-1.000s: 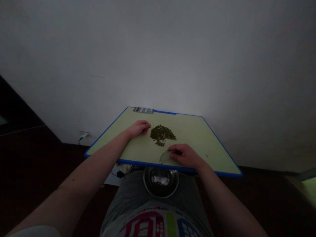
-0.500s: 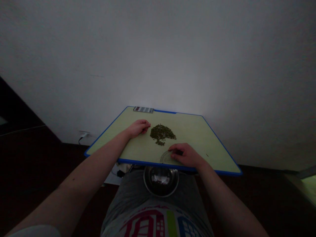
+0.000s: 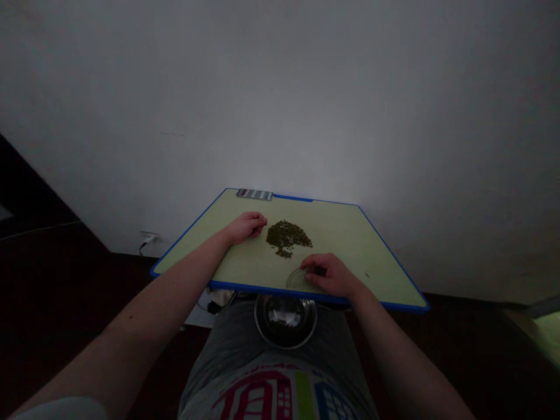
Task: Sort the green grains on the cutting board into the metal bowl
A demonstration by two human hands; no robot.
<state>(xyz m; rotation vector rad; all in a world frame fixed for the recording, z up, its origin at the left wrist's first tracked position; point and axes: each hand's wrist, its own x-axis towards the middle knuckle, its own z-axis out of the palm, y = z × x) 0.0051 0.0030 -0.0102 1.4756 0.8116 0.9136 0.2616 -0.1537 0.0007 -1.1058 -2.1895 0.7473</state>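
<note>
A loose pile of small dark green-brown grains (image 3: 287, 234) lies in the middle of the pale yellow folding tabletop (image 3: 332, 224). My left hand (image 3: 247, 227) rests just left of the pile, its fingers curled together; anything inside them is hidden. Near the front edge, my right hand (image 3: 330, 274) grips a clear protractor (image 3: 294, 279) between thumb and fingers. Its curved, marked side faces left, flat on or close to the surface. Below that edge a shiny metal bowl (image 3: 261, 331) sits on my lap, with some dark grains visible inside.
A phone (image 3: 254, 194) lies at the table's back left edge, against the pale wall (image 3: 280, 105). One dark speck (image 3: 367, 275) is on the right side of the tabletop. A plug with a cable (image 3: 149, 239) is in the wall at left.
The protractor and my right hand have shifted slightly to the right. Dark grains show more plainly in the bowl. My left hand and the pile look the same.
</note>
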